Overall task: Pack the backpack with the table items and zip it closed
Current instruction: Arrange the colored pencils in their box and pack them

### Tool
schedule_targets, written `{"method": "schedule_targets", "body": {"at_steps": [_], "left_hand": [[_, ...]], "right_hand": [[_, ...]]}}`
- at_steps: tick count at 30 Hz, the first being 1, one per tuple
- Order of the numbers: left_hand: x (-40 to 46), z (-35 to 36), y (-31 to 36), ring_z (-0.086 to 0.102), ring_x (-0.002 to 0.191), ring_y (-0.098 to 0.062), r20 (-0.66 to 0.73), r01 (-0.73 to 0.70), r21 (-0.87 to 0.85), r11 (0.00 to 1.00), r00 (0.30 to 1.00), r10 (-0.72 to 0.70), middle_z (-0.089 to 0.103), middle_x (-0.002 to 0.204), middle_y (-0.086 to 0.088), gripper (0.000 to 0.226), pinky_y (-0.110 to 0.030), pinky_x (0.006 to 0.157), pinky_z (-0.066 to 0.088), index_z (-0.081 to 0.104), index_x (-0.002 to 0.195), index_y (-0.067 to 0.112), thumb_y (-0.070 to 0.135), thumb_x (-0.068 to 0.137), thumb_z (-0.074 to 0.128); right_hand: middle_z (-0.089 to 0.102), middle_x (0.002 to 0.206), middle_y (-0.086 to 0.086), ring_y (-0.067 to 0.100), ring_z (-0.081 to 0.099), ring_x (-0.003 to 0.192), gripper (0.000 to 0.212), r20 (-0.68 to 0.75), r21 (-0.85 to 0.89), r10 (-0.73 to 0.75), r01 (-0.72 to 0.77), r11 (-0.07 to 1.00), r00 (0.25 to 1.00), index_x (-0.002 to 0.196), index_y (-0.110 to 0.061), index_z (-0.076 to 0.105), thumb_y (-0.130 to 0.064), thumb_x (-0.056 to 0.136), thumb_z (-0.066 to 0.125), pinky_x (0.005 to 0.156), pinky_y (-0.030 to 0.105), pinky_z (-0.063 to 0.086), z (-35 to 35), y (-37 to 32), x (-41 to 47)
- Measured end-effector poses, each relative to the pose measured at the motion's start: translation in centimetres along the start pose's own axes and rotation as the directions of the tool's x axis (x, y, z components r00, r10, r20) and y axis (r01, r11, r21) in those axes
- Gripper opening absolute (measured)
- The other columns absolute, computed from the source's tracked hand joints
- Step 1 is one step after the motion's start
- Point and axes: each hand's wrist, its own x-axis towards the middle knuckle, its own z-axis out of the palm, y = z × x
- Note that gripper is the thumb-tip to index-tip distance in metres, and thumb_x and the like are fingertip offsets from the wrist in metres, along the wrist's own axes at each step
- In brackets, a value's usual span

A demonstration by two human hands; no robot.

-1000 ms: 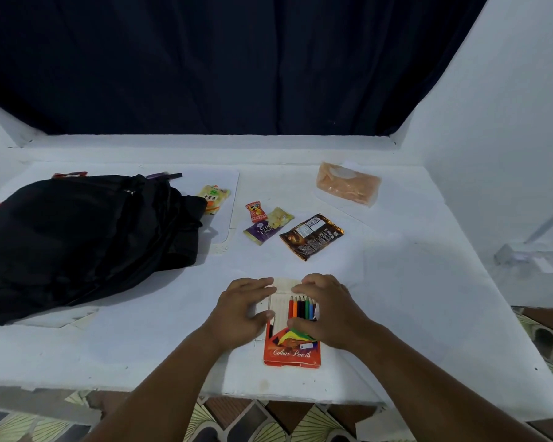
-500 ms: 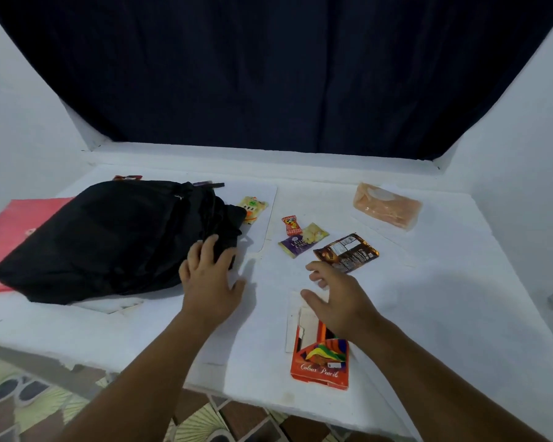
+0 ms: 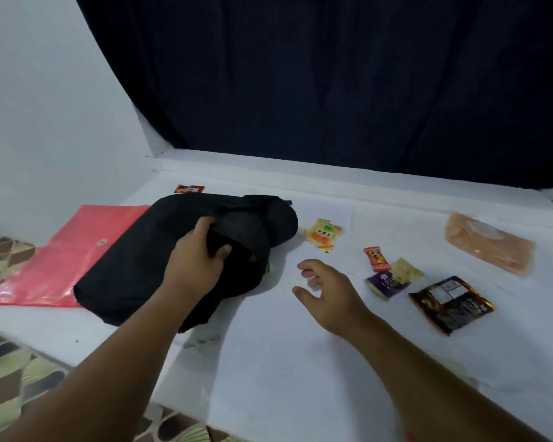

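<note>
Both hands have left the pencil box: the left hand [image 3: 194, 257] now grips a fold of the black backpack [image 3: 160, 250] at ten o'clock on the table [image 3: 284, 362], while the right hand [image 3: 328, 290] hovers beside it, fingers spread, holding nothing; snack packets [image 3: 450, 303] lie at two o'clock.

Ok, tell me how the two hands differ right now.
The left hand grips a fold of the black backpack, while the right hand holds nothing. The left hand's fingers curl around fabric; the right hand's fingers are spread and relaxed. The left hand is on the backpack; the right hand is over the white table, between the backpack and the snack packets. Both are bare.
</note>
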Motion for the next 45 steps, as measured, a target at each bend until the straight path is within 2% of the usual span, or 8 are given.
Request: {"method": "schedule_targets", "body": {"at_steps": [9, 18, 21, 24, 30, 37, 41, 45], "left_hand": [[1.9, -3.9, -5.7, 0.062, 0.098, -0.015, -0.133, 0.212, -0.478, 0.852, 0.942, -0.309, 0.065, 0.104, 0.012, 0.037, -0.026, 0.078, 0.046, 0.056, 0.114, 0.031, 0.018, 0.086, 0.076], [2.7, -4.2, -7.5, 0.07, 0.089, -0.02, -0.039, 0.219, -0.783, 0.582, 0.917, -0.397, 0.071, 0.098, -0.002, 0.035, -0.036, 0.079, 0.057, 0.061, 0.106, 0.021, -0.003, 0.083, 0.074], [3.0, -4.1, -7.8, 0.071, 0.089, -0.022, -0.003, 0.237, -0.82, 0.522, 0.909, -0.417, 0.072, 0.098, -0.004, 0.037, -0.041, 0.081, 0.058, 0.063, 0.104, 0.02, -0.007, 0.082, 0.073], [3.2, -4.0, -8.1, 0.07, 0.09, -0.026, 0.028, 0.251, -0.836, 0.487, 0.907, -0.42, 0.072, 0.098, -0.007, 0.038, -0.043, 0.081, 0.058, 0.063, 0.098, 0.023, -0.009, 0.08, 0.073], [3.6, -3.7, -8.7, 0.07, 0.088, -0.03, 0.087, 0.283, -0.851, 0.441, 0.906, -0.413, 0.072, 0.096, -0.009, 0.04, -0.045, 0.077, 0.058, 0.063, 0.091, 0.025, -0.012, 0.08, 0.07], [3.6, -3.5, -8.3, 0.071, 0.082, -0.023, 0.08, 0.28, -0.852, 0.443, 0.904, -0.419, 0.073, 0.088, -0.003, 0.04, -0.043, 0.076, 0.059, 0.061, 0.093, 0.023, -0.014, 0.079, 0.069], [3.3, -3.2, -8.0, 0.071, 0.086, -0.026, 0.076, 0.285, -0.846, 0.451, 0.901, -0.427, 0.073, 0.089, -0.003, 0.04, -0.044, 0.077, 0.059, 0.061, 0.094, 0.024, -0.013, 0.08, 0.07], [2.8, -2.6, -7.2, 0.069, 0.092, -0.03, 0.085, 0.291, -0.809, 0.511, 0.918, -0.388, 0.071, 0.094, -0.006, 0.038, -0.045, 0.079, 0.059, 0.06, 0.098, 0.023, -0.01, 0.082, 0.069]], "right_hand": [[0.058, 0.135, -0.001, 0.016, 0.057, 0.12, 0.036, 0.072, -0.164, 0.042, -0.03, 0.986, 0.996, 0.131, -0.019, 0.061, -0.017, 0.095, 0.062, 0.104, 0.029, 0.046, 6.5, -0.7, 7.5], [0.061, 0.127, 0.01, 0.029, 0.053, 0.117, 0.038, 0.001, -0.318, -0.038, 0.037, 0.948, 0.999, 0.129, -0.009, 0.064, -0.009, 0.091, 0.059, 0.101, 0.035, 0.047, 10.5, -1.3, 12.5], [0.063, 0.121, 0.011, 0.034, 0.056, 0.108, 0.041, 0.031, -0.363, -0.058, 0.065, 0.93, 0.998, 0.125, -0.018, 0.067, -0.008, 0.087, 0.056, 0.095, 0.042, 0.052, 11.3, -2.1, 14.6], [0.066, 0.102, 0.016, 0.037, 0.062, 0.097, 0.023, 0.016, -0.352, 0.052, -0.043, 0.935, 0.999, 0.103, -0.012, 0.069, -0.013, 0.087, 0.052, 0.084, 0.041, 0.056, 12.1, -2.5, 16.3], [0.068, 0.1, 0.012, 0.034, 0.064, 0.096, 0.014, -0.053, -0.292, 0.161, -0.169, 0.941, 0.986, 0.094, -0.009, 0.07, -0.012, 0.086, 0.059, 0.079, 0.039, 0.056, 13.1, -2.2, 18.1], [0.072, 0.089, 0.012, 0.03, 0.067, 0.085, 0.01, -0.029, -0.222, 0.219, -0.22, 0.95, 0.975, 0.072, -0.014, 0.06, -0.015, 0.082, 0.064, 0.067, 0.032, 0.05, 11.6, -2.3, 18.8], [0.071, 0.087, 0.012, 0.032, 0.067, 0.083, 0.004, -0.075, -0.25, 0.201, -0.214, 0.944, 0.977, 0.08, -0.009, 0.066, -0.011, 0.081, 0.062, 0.067, 0.031, 0.052, 10.2, -1.2, 17.6], [0.068, 0.068, 0.005, 0.026, 0.067, 0.063, 0.019, -0.136, -0.178, 0.213, -0.235, 0.956, 0.968, 0.072, -0.017, 0.069, -0.005, 0.081, 0.059, 0.058, 0.037, 0.059, 8.1, -0.5, 16.0]]}}
